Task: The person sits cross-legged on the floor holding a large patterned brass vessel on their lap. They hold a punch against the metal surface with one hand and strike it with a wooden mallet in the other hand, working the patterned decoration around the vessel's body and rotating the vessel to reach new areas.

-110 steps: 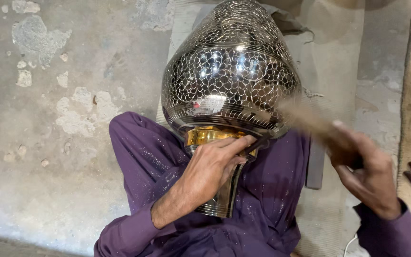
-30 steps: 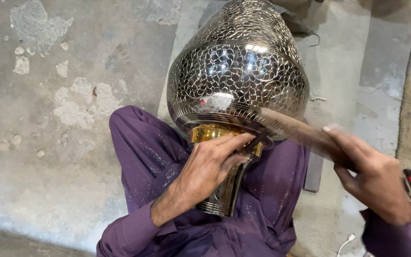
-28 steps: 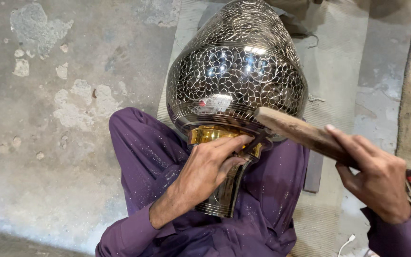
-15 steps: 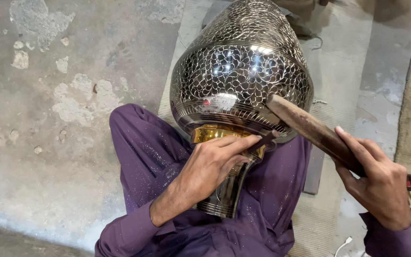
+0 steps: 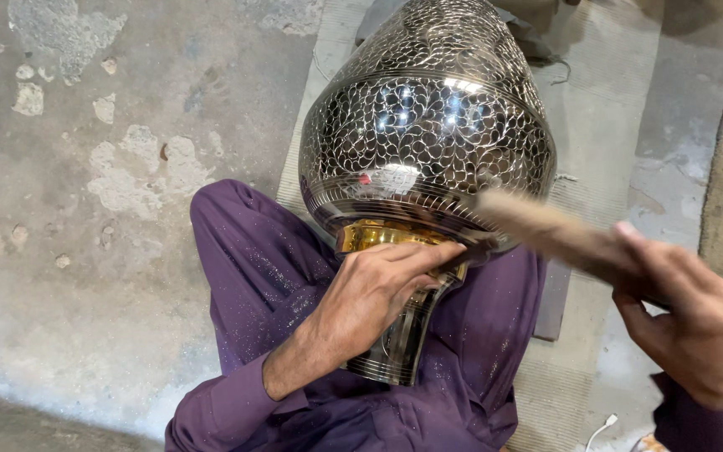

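- Head view is showing a large engraved metal vase (image 5: pixel 428 142) lying tilted across the person's lap (image 5: pixel 261 285), long axis running from the foot near the body up and away, wide belly pointing outward.
- Vase is looking rigid, heavy and slick; the narrow gold neck (image 5: pixel 382 237) is offering the surest hold.
- Right hand (image 5: pixel 688 326) is closing around a blurred wooden mallet (image 5: pixel 546 230).
- Left hand (image 5: pixel 374 293) is pinching a thin chisel (image 5: pixel 462 254) against the neck band.
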`<state>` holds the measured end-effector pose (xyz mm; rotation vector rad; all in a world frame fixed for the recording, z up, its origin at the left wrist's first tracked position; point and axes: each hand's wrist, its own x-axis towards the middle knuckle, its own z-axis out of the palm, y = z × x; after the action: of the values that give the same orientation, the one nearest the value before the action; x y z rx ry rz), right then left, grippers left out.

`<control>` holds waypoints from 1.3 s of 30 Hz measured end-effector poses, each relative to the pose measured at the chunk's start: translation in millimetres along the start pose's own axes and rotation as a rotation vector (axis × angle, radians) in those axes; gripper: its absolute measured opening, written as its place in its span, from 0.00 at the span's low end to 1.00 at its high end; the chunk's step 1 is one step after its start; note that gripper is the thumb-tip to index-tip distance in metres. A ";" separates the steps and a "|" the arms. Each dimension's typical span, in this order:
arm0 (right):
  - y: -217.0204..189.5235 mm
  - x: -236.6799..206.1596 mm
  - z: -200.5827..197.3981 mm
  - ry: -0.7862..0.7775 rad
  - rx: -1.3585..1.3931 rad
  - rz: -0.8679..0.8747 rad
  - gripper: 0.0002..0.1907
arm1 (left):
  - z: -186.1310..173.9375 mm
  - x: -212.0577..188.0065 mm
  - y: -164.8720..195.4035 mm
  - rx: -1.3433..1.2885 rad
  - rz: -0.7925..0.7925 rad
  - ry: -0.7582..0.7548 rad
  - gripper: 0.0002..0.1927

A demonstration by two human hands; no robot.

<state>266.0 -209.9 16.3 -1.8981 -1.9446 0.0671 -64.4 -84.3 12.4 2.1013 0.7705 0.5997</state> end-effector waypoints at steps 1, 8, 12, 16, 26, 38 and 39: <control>3.6 0.2 2.3 0.013 0.055 0.025 0.31 | 0.1 0.2 0.7 -0.026 -0.022 0.011 0.24; 8.0 1.3 10.6 -0.126 0.025 0.085 0.33 | -6.5 -3.5 4.7 -0.090 -0.091 0.025 0.23; 1.4 3.6 6.3 -0.194 -0.007 0.087 0.35 | -7.8 -3.2 6.7 -0.123 -0.112 0.012 0.24; 3.8 6.0 8.5 -0.027 0.015 -0.001 0.35 | -10.2 -3.9 9.0 -0.121 -0.118 0.025 0.24; 7.7 7.3 9.8 -0.089 0.151 0.063 0.28 | -10.4 -6.1 7.4 -0.138 -0.091 0.071 0.23; -19.7 22.6 -9.9 -0.196 -0.317 0.006 0.39 | -5.5 -5.5 -2.0 -0.090 0.006 0.116 0.24; -21.4 24.2 -10.3 -0.173 -0.270 0.016 0.40 | -4.4 -4.8 -2.7 -0.087 0.010 0.108 0.23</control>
<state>249.6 -190.5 38.9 -2.1430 -2.1440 -0.0296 -71.4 -83.9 11.9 2.0075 0.7797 0.7439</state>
